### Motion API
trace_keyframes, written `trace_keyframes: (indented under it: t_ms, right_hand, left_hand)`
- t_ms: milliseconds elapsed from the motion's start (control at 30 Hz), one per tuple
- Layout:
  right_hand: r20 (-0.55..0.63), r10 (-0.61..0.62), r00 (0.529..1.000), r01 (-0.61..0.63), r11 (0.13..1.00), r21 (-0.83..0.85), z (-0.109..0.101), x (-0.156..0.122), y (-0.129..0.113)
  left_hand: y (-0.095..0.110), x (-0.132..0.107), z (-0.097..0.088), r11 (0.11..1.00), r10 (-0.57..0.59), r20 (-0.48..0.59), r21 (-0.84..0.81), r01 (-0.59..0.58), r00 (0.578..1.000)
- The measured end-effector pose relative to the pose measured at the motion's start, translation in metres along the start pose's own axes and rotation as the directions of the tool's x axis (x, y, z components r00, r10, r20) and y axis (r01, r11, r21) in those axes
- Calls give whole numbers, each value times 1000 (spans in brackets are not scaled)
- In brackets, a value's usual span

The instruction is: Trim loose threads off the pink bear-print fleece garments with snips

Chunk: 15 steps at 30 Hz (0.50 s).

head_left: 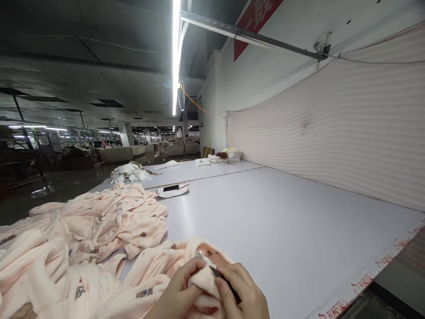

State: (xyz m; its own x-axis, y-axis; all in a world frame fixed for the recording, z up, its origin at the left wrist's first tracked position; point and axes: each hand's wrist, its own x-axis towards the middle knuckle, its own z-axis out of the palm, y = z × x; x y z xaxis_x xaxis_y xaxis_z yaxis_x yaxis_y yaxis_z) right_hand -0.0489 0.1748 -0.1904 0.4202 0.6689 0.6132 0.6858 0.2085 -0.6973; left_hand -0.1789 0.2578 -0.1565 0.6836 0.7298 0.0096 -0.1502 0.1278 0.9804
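Note:
Near the bottom of the view, my left hand (184, 288) pinches a fold of a pale pink fleece garment (204, 283) printed with small brown motifs. My right hand (244, 290) is closed beside it, around a small black hand tool (226, 283); the fingers hide most of it, so I cannot make out its exact kind. Tool and fold meet between the two hands. A small white piece (201, 255), perhaps a label, sticks up just above the fingers. The garment's cloth spreads leftward from my hands.
A large heap of pink fleece (109, 221) covers the table's left side. Farther along the white table (282, 221) lie papers with a phone (171, 188), a white cloth pile (131, 173) and stacked pieces (232, 154). Striped sheeting (332, 119) hangs along the right wall.

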Motion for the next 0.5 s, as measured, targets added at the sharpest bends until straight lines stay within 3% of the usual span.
trace_keyframes:
  t_ms: [67, 167, 233, 300, 400, 500]
  right_hand:
    - [-1, -3, 1000, 3, 1000, 19, 1, 0, -3]
    - [-17, 11, 1000, -9, 996, 87, -2, 2, -6]
    - [-77, 89, 993, -79, 989, 129, -5, 1, -1]
    - [-182, 249, 951, -221, 962, 160, -5, -2, 10]
    - [-194, 489, 851, -398, 840, 369, 10, -11, 32]
    - [-47, 545, 837, -397, 665, 632, 38, -21, 41]
  left_hand:
    - [2, -2, 1, 1000, -8, 9, 13, 8, 1000]
    - [11, -7, 5, 992, -81, -1, -95, 81, 997]
    - [20, -10, 7, 974, -132, -33, -191, 124, 991]
    - [27, -12, 10, 955, -171, -30, -253, 158, 985]
    - [28, -9, 12, 892, -266, 70, -360, 273, 961]
    - [20, -5, 14, 794, -363, 123, -477, 376, 923]
